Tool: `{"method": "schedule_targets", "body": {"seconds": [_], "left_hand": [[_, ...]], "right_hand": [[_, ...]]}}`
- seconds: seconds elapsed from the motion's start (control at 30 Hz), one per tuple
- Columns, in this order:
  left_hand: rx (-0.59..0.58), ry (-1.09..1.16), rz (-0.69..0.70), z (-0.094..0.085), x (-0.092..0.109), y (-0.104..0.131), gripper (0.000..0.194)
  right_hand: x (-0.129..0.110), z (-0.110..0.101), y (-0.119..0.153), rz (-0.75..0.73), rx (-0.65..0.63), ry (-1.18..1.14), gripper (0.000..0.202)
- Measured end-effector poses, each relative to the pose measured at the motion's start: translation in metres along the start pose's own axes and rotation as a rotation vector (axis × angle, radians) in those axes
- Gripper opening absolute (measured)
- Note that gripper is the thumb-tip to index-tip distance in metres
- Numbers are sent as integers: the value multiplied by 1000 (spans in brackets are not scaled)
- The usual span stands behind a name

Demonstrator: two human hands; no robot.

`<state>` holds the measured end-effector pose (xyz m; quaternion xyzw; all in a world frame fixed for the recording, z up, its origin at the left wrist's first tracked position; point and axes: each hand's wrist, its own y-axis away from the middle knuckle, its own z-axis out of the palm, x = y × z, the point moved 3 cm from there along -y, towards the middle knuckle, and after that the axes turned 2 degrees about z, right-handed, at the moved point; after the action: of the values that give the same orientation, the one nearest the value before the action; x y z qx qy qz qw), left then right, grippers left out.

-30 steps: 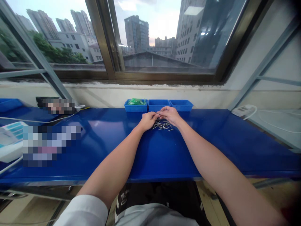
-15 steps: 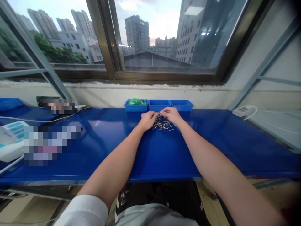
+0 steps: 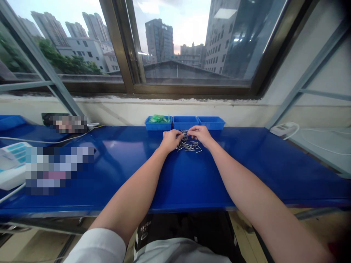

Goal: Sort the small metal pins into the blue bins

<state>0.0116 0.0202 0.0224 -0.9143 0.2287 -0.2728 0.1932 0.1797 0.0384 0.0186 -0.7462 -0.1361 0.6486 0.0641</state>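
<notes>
A loose pile of thin silvery screws (image 3: pixel 190 146) lies on the blue tabletop between my hands. My left hand (image 3: pixel 171 140) is at the pile's left edge, thumb and fingers pinched together on a screw. From the right, my right hand (image 3: pixel 202 135) reaches over the far end of the pile, its thumb and forefinger also closed on a screw. The fingertips of both hands are close together, with bits of metal showing between them. How many screws each pinch holds is too small to tell.
Behind my hands, three blue bins stand in a row: the left bin (image 3: pixel 158 126) holds green plastic packets, beside the middle bin (image 3: pixel 185 126) and right bin (image 3: pixel 211 126). A white device (image 3: pixel 12 164) sits at the left; a power strip (image 3: pixel 283 128) lies at the back right.
My hands stay over the screw pile, with only slight shifts at the fingers. The bins and the loose screws look the same.
</notes>
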Motion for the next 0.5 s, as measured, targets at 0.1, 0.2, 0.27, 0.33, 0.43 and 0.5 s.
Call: {"method": "schedule_targets", "body": {"seconds": [0.1, 0.2, 0.27, 0.33, 0.43, 0.5], "left_hand": [[15, -16, -41, -1, 0, 1, 26], [36, -47, -73, -1, -2, 1, 28], [40, -64, -86, 0, -4, 1, 29], [37, -72, -94, 1, -6, 0, 29], [29, -74, -103, 3, -8, 0, 29], [28, -74, -103, 3, -9, 0, 28]], "right_hand": [[3, -5, -3, 6, 89, -2, 21], [5, -15, -7, -18, 231, 48, 25], [7, -24, -8, -36, 331, 160, 29], [8, -32, -7, -50, 413, 323, 34], [8, -42, -5, -57, 493, 555, 43], [8, -45, -4, -47, 531, 673, 50]]}}
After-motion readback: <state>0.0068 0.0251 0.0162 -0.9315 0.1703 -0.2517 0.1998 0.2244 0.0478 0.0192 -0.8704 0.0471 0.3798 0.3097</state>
